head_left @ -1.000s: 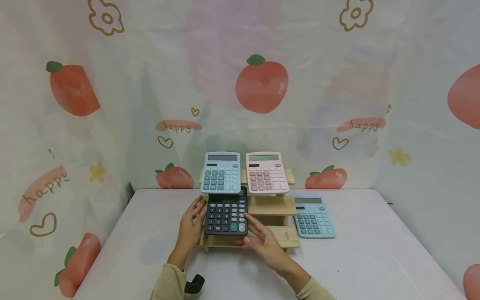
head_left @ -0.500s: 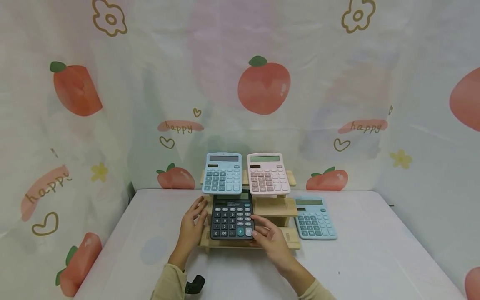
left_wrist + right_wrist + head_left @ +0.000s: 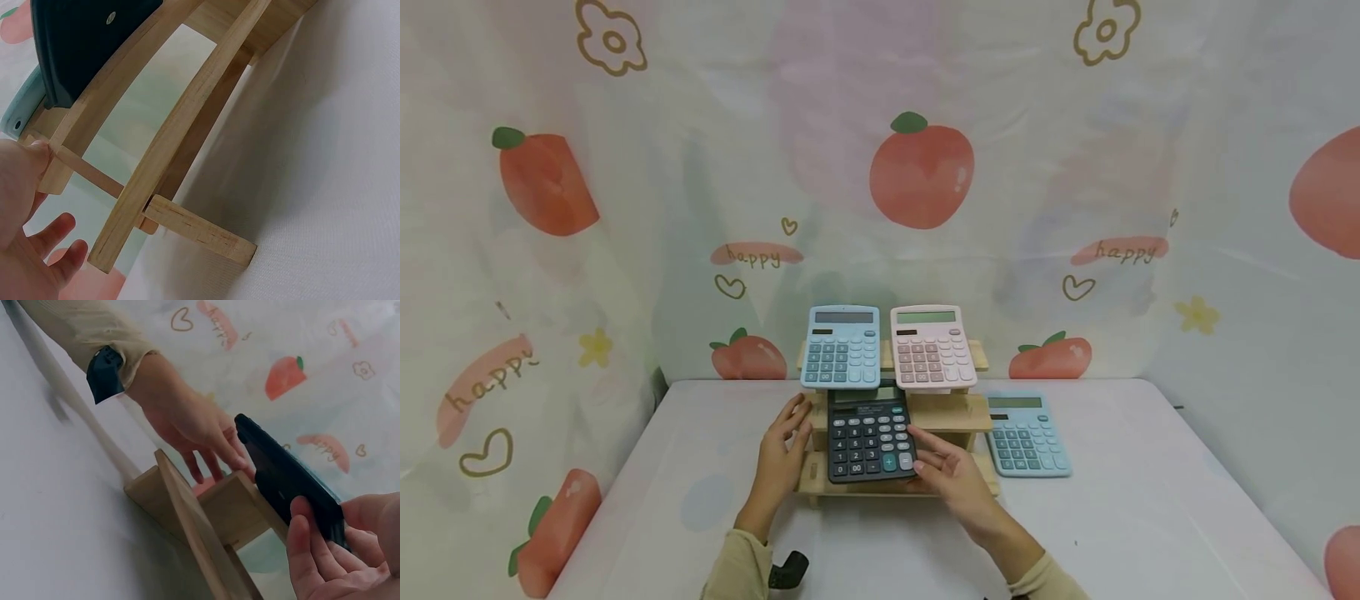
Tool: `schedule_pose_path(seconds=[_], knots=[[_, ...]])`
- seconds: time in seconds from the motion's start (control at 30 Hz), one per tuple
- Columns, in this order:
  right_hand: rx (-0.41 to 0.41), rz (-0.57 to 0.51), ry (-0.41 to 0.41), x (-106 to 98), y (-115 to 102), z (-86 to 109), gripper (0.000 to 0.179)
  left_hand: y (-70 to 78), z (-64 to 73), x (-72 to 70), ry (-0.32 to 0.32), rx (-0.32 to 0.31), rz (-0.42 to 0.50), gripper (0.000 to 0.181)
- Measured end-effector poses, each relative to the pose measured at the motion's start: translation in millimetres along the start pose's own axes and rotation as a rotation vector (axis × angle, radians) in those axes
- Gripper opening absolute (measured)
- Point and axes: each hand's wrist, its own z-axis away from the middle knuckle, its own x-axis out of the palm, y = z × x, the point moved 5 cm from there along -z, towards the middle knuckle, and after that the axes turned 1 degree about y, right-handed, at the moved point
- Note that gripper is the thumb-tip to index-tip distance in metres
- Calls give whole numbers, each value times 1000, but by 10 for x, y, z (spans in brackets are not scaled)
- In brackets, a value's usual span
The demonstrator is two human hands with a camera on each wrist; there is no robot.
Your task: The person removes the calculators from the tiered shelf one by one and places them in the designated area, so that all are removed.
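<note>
A black calculator (image 3: 871, 437) lies tilted on the middle tier of a wooden stepped rack (image 3: 951, 412); its top edge is partly hidden under the light blue calculator above. My right hand (image 3: 958, 479) pinches its lower right edge. In the right wrist view the thumb is on one face of the black calculator (image 3: 281, 475) and the fingers are on its underside. My left hand (image 3: 781, 458) touches the left end of the middle tier with relaxed fingers. In the left wrist view the thumb side of that hand (image 3: 28, 231) meets the end of the wooden rack (image 3: 175, 131).
On the top tier stand a light blue calculator (image 3: 842, 346) and a pink calculator (image 3: 932, 346) side by side. Another blue calculator (image 3: 1028, 435) leans by the rack's right side. A black curved object (image 3: 788, 571) is beside the left sleeve. A patterned cloth (image 3: 917, 267) hangs behind.
The black calculator has shifted right and slightly toward me along the tier, with my right hand moving along with it. My left hand has stayed at the rack's left end.
</note>
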Motion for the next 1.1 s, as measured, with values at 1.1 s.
schedule_pose_path(seconds=[1.1], knots=[[21, -77, -126, -710, -293, 153, 47, -19, 4, 6, -4, 27, 9, 39]])
